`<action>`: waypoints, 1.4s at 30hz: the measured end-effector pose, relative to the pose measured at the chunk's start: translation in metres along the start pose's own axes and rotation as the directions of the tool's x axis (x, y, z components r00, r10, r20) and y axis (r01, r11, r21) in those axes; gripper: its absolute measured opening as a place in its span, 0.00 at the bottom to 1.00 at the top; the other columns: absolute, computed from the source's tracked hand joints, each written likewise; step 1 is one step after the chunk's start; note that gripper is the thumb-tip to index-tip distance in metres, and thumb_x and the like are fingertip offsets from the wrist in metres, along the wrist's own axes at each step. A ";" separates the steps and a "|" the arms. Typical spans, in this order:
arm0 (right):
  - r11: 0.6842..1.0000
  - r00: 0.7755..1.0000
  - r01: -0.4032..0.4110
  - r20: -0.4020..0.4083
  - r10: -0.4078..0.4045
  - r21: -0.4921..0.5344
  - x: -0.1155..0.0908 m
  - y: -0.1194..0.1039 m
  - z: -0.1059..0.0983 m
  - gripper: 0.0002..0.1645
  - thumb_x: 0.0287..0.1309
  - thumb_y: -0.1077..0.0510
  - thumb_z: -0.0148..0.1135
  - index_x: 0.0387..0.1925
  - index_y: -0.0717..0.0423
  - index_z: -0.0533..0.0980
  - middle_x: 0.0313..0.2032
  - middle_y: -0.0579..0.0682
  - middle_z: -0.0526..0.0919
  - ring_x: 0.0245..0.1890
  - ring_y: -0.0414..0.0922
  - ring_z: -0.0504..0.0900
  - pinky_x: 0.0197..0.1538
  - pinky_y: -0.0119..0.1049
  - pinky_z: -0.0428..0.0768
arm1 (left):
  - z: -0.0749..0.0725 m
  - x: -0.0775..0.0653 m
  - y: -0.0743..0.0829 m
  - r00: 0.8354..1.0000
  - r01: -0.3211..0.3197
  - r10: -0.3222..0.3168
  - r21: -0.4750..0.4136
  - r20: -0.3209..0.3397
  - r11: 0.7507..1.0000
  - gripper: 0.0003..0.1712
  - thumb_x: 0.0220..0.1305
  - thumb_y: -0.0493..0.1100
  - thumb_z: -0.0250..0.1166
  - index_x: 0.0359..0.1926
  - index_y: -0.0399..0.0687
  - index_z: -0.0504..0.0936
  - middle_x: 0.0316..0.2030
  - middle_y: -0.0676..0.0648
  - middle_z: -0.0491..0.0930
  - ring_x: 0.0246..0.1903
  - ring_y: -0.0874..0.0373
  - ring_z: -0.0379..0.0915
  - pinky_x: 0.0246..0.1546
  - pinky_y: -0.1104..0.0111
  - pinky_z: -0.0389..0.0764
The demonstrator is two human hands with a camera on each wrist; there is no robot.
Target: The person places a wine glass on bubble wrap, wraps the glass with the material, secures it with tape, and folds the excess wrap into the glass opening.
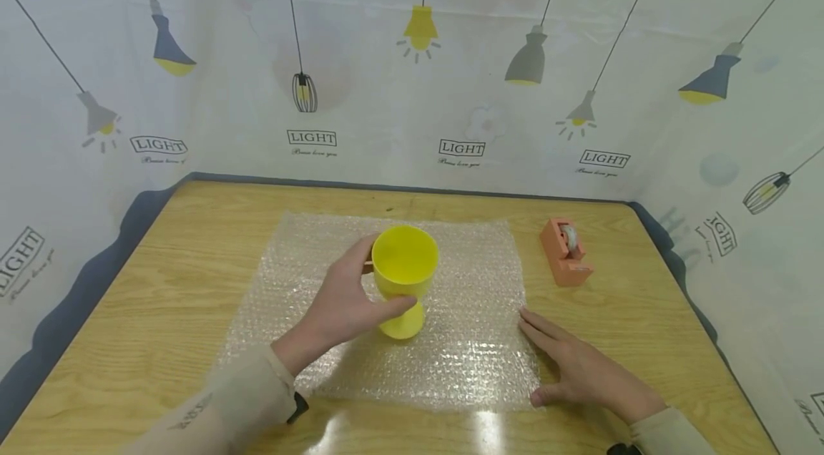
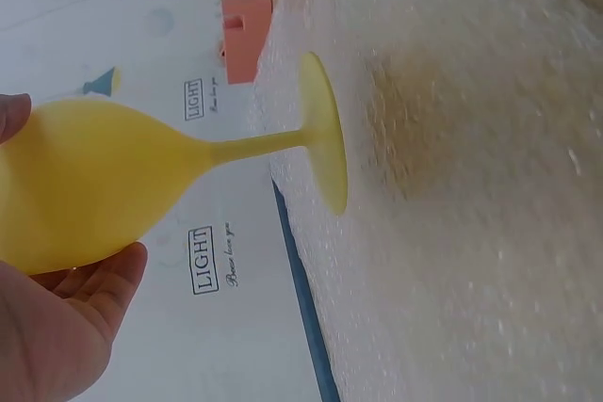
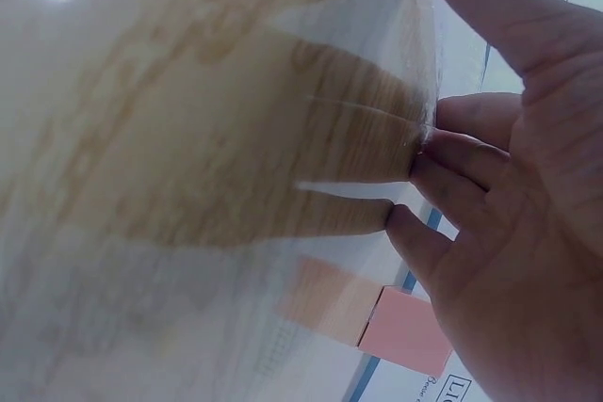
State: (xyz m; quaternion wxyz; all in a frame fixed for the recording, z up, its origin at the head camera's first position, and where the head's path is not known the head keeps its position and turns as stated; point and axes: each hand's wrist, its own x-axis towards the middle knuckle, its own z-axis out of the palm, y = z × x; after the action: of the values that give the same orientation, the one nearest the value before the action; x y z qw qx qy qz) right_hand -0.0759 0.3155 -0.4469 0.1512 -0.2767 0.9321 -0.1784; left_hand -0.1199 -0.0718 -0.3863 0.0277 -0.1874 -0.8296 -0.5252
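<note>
My left hand [image 1: 344, 306] grips a yellow goblet [image 1: 399, 287] by its bowl, thumb on the near side and fingers round the back. In the left wrist view the goblet's stem and round foot [image 2: 325, 134] show, the foot close over a sheet of bubble wrap [image 2: 471, 261]. That clear sheet [image 1: 476, 355] lies flat on the wooden table. At its right edge my right hand [image 1: 582, 369] rests with fingers extended. The right wrist view has this hand's fingertips [image 3: 403, 216] on the table by the sheet's edge.
A salmon-pink tape dispenser [image 1: 566, 265] holding a roll of tape stands on the table [image 1: 644, 312], beyond the right hand. White curtains [image 1: 380, 119] printed with lamps enclose the table's back and sides.
</note>
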 end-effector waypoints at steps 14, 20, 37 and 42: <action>1.000 1.000 -0.007 0.004 0.007 -0.007 0.000 -0.001 -0.001 0.69 0.48 0.24 0.68 0.78 0.64 0.58 0.79 0.62 0.54 0.74 0.65 0.63 0.67 0.62 0.73 | 0.023 0.003 0.010 0.997 -0.023 0.026 -0.036 0.068 0.999 0.48 0.48 0.47 0.84 0.69 0.56 0.72 0.57 0.58 0.80 0.56 0.63 0.75 0.58 0.55 0.79; 1.000 1.000 -0.017 0.012 0.017 -0.005 0.000 -0.002 -0.002 0.70 0.47 0.24 0.69 0.78 0.63 0.58 0.79 0.62 0.54 0.74 0.65 0.63 0.67 0.63 0.72 | 0.032 0.005 0.013 0.994 -0.046 0.052 -0.064 0.097 0.997 0.48 0.48 0.47 0.84 0.69 0.56 0.71 0.57 0.57 0.80 0.56 0.63 0.75 0.57 0.58 0.80; 0.999 0.999 -0.037 0.023 0.037 0.012 0.002 -0.002 -0.003 0.69 0.46 0.26 0.72 0.78 0.61 0.59 0.80 0.61 0.54 0.74 0.65 0.63 0.68 0.64 0.70 | 0.054 0.011 0.024 0.985 -0.060 0.074 -0.090 0.159 0.994 0.45 0.51 0.54 0.82 0.68 0.55 0.72 0.54 0.59 0.81 0.52 0.65 0.77 0.54 0.63 0.82; 0.998 0.998 -0.052 0.033 0.051 0.026 0.002 -0.003 -0.004 0.69 0.46 0.26 0.72 0.79 0.61 0.58 0.80 0.60 0.53 0.74 0.65 0.62 0.69 0.64 0.69 | 0.059 0.014 0.028 0.981 -0.047 0.063 -0.091 0.184 0.995 0.44 0.52 0.58 0.80 0.67 0.55 0.73 0.53 0.59 0.81 0.49 0.64 0.78 0.52 0.63 0.83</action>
State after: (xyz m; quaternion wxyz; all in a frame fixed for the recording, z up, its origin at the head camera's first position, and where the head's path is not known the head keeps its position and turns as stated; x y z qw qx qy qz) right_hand -0.0777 0.3131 -0.4431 0.1744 -0.2535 0.9339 -0.1822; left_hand -0.1143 -0.0054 -0.3855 -0.0435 -0.2598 -0.7997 -0.5395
